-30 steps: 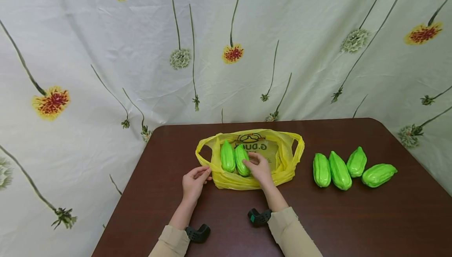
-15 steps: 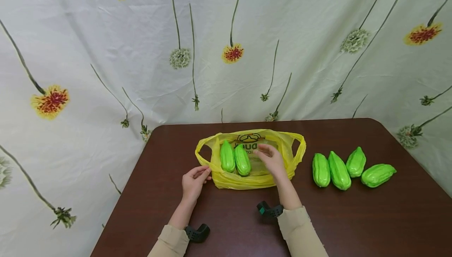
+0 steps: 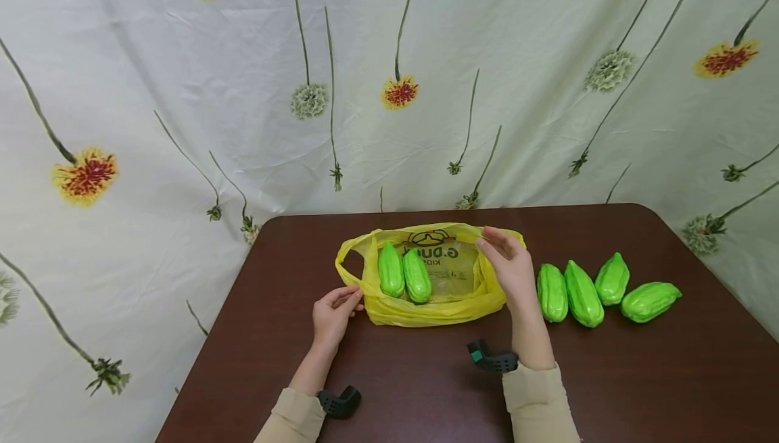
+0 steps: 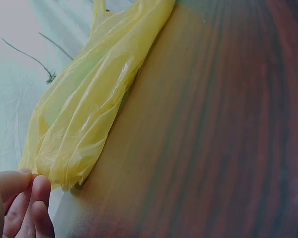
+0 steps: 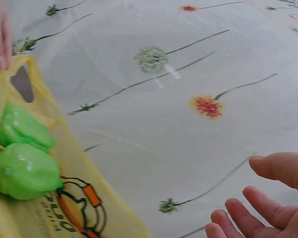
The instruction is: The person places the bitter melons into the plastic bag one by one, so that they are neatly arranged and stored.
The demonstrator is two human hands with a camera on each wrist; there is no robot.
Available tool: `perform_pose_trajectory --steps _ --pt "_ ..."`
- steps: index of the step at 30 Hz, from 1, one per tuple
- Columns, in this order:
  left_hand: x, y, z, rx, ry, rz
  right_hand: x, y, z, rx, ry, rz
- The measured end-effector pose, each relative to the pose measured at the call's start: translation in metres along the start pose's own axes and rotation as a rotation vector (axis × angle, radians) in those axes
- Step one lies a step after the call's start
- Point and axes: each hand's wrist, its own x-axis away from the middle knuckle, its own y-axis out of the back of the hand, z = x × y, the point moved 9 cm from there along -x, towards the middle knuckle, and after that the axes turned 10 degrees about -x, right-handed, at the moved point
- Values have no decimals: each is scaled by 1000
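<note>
A yellow plastic bag [image 3: 414, 314] lies with its mouth spread on the table. Inside it, side by side, are two bright green ridged gourds, a left one [image 3: 391, 270] and a right one [image 3: 417, 277]; both also show in the right wrist view, the nearer gourd [image 5: 27, 171] in front. My left hand [image 3: 331, 314] pinches the bag's left edge between thumb and fingers, as the left wrist view shows with the hand [image 4: 20, 203] at the film's corner. My right hand [image 3: 512, 270] is raised over the bag's right handle, fingers spread apart and holding nothing.
Several more green gourds [image 3: 584, 294] lie grouped on the dark wooden table [image 3: 402, 375], right of the bag. A white cloth with printed flowers [image 3: 353, 145] hangs behind the table. Each wrist wears a black camera band, such as the right band [image 3: 493, 360].
My right hand has let go of the right gourd inside the bag and moved rightward, up over the bag's right side. The left hand keeps its place on the bag's edge.
</note>
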Motion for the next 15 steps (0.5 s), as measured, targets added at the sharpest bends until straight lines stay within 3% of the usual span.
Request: perform_pose_trajectory --steps 5,15 --pt "0 0 0 2 -2 0 6 21 18 -38 75 -92" --pt "0 0 0 -7 -11 -7 15 57 33 -134 131 -222"
